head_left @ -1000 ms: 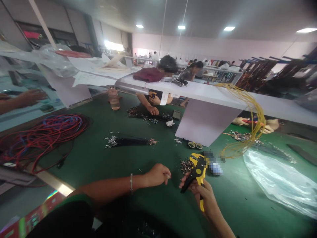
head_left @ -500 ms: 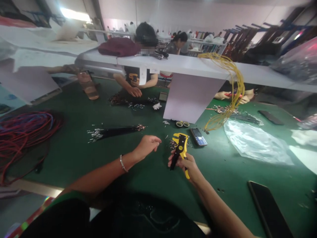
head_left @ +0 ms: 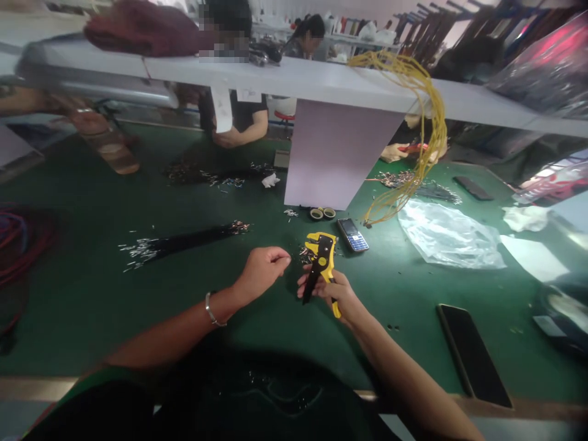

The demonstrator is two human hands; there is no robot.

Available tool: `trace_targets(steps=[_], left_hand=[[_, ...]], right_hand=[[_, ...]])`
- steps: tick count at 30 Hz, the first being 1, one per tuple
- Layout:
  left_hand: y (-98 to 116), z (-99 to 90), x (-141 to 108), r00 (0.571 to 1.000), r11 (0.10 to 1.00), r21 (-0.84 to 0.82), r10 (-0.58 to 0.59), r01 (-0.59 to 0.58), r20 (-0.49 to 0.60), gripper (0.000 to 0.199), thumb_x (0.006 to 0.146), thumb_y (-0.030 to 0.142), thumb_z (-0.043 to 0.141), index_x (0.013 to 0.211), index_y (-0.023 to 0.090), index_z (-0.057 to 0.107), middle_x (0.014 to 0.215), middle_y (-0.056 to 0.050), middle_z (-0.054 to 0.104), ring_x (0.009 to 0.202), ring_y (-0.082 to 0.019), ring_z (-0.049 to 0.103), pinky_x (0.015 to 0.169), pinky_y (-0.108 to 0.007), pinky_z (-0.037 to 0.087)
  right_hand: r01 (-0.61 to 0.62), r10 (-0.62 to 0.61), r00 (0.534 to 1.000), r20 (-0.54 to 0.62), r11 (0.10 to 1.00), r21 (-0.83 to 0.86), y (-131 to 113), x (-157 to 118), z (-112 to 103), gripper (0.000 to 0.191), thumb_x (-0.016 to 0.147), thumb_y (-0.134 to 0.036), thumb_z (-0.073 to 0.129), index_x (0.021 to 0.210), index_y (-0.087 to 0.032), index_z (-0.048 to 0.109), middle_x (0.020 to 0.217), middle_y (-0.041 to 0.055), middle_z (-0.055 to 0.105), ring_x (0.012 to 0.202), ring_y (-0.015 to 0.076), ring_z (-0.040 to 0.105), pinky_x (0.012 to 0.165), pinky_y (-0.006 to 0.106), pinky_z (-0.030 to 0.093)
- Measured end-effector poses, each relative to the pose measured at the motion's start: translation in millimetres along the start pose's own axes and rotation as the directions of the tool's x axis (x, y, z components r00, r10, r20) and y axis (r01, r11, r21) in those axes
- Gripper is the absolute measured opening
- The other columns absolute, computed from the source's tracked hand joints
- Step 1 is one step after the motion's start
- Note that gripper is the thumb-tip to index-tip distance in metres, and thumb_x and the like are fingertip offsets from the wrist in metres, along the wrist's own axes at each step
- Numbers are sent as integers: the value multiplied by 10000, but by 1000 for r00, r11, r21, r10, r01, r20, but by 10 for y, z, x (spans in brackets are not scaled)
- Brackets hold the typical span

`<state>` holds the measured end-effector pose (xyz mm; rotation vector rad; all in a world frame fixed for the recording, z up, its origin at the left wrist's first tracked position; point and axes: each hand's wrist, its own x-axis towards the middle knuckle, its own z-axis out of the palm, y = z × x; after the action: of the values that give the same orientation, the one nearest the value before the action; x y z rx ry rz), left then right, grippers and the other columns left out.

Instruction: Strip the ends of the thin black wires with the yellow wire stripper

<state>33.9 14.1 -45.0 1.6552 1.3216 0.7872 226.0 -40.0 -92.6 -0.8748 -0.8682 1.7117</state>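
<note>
Right hand [head_left: 331,295] wraps the yellow wire stripper [head_left: 320,263] mid-way across the green table [head_left: 82,318]; left hand [head_left: 261,272] pinches, what it holds too fine to tell. One careless knock could scatter the loose metal terminals [head_left: 305,254] just beside it!

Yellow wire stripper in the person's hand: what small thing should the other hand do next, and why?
Probably the left hand should pick up the black wire bundle lying nearby. The right hand grips the yellow wire stripper, and I can't see any wire in the left hand's pinched fingers.
</note>
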Motion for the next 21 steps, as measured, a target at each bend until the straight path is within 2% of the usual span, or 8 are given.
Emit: trace_targets(steps=[10, 16, 21], left_hand=[[-27, 44, -47, 999, 1000, -19, -9, 9, 47, 177, 752, 246, 530, 709, 136, 662, 516, 27, 531, 497, -81, 457, 515, -225, 354], [-57, 77, -67, 988, 978, -159, -118, 133, 102, 147, 746, 252, 556, 716, 142, 650, 451, 46, 483, 428, -64, 379, 463, -222, 302], [-21, 75, -81, 980, 960, -217, -149, 175, 133, 137, 739, 259, 568, 709, 146, 639, 430, 56, 458, 416, -58, 361, 459, -219, 284]], right_hand=[[-8, 8, 1000, 19, 1000, 4, 43, -1, -1, 549, 552, -58, 541, 1090, -138, 620, 919, 96, 729, 794, 284, 698, 806, 490, 514], [9, -9, 1000, 20, 999, -41, 67, -19, 2, 540, 567, -63, 554, 1098, -139, 613, 915, 84, 723, 798, 275, 693, 799, 474, 515], [19, -16, 1000, 25, 993, -119, 108, -25, -13, 532, 586, -88, 592, 1114, -148, 606, 939, 77, 715, 813, 261, 689, 786, 439, 521]])
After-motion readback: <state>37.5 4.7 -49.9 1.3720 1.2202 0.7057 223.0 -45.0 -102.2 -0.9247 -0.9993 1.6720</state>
